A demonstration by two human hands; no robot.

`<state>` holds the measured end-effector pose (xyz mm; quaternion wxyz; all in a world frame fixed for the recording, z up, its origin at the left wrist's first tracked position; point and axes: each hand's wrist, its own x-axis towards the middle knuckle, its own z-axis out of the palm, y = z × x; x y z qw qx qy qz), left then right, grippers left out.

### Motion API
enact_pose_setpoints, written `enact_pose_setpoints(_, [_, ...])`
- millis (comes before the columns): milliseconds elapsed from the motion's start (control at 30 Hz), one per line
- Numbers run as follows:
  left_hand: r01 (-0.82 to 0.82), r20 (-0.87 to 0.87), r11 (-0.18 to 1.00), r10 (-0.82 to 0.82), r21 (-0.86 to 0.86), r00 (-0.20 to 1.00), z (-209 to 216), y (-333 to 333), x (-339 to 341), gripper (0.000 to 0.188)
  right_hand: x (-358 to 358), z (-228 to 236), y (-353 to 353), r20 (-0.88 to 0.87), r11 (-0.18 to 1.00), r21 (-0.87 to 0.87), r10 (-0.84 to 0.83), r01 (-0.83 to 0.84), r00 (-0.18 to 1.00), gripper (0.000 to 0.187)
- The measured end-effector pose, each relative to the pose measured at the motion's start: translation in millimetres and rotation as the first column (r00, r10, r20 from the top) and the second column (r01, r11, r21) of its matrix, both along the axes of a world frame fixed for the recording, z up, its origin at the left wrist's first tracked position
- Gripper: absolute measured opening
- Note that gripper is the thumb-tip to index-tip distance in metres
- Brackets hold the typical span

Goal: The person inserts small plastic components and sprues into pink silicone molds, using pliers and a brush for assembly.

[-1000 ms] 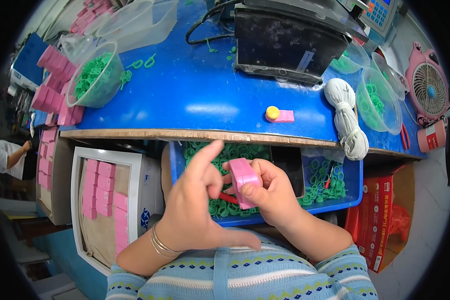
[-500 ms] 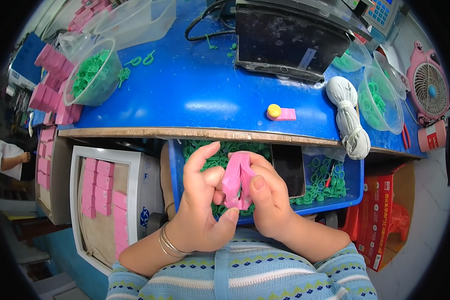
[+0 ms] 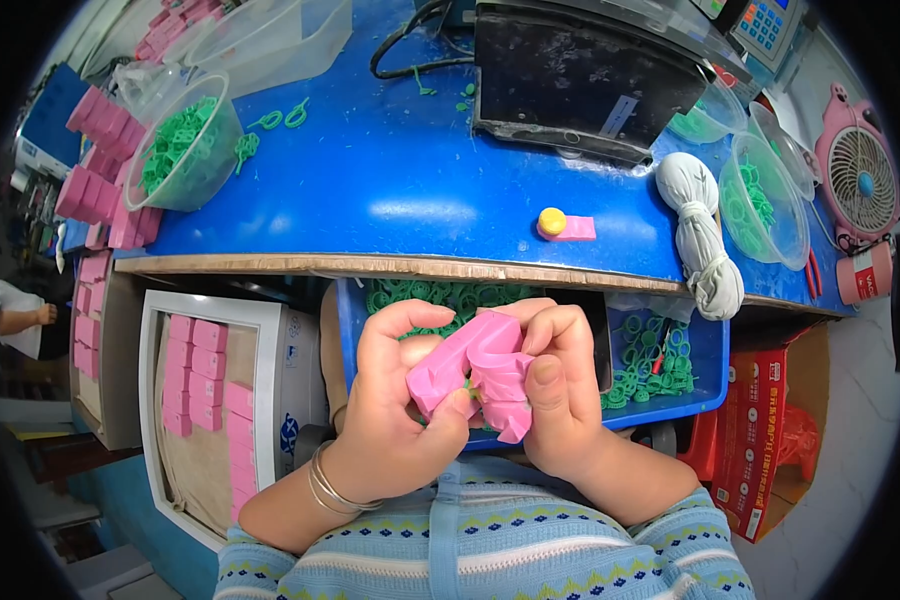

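In front of my body, my left hand (image 3: 385, 390) grips the thick block half of a pink rubber mould (image 3: 448, 372), its thumb near the parting gap. The mould's thinner, ribbed flap is pinched and folded back by my right hand (image 3: 567, 395). A small bit of green shows in the gap between the halves; its shape is too small to make out. Below both hands lies a blue tray (image 3: 716, 365) of green ring-shaped pieces (image 3: 635, 385). My hands and the mould cover the tray's middle.
A yellow-topped pink piece (image 3: 568, 228) and a tied white cloth bundle (image 3: 696, 230) lie on the blue bench (image 3: 370, 150). Tubs of green pieces (image 3: 185, 150) stand at both sides. Pink blocks (image 3: 208, 375) fill a white-framed box at left. A black machine (image 3: 580, 85) sits behind.
The mould has turned and its two parts have spread wider apart. My right hand has drawn the flap to the right, while my left hand keeps the block.
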<state>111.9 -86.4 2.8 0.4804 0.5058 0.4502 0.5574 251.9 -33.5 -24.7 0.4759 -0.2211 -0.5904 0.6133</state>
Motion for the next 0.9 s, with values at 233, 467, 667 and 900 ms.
enact_pose_setpoints(233, [0.182,0.213,0.982,-0.167,-0.052,0.963,-6.6,0.9,-16.4,0.058,8.6,6.8,6.1,-0.233,0.961,-0.248,0.064,-0.123,0.970,0.026])
enact_pose_setpoints(467, [-0.007,-0.009,0.989,0.008,0.150,1.000,-20.6,15.7,-16.1,0.086,3.1,10.5,-4.5,-0.254,0.849,-0.474,0.121,-0.233,0.960,0.033])
enact_pose_setpoints(667, [0.127,0.928,0.992,-0.051,0.004,0.369,-1.2,22.6,-25.2,0.082,9.3,0.2,-5.4,0.560,0.862,0.035,0.402,-0.506,0.724,0.018])
enact_pose_setpoints(900, [0.160,0.807,0.984,-0.029,-0.082,0.590,5.4,17.2,-24.8,0.059,15.9,17.9,8.3,0.552,0.868,0.366,0.087,-0.335,0.829,0.029])
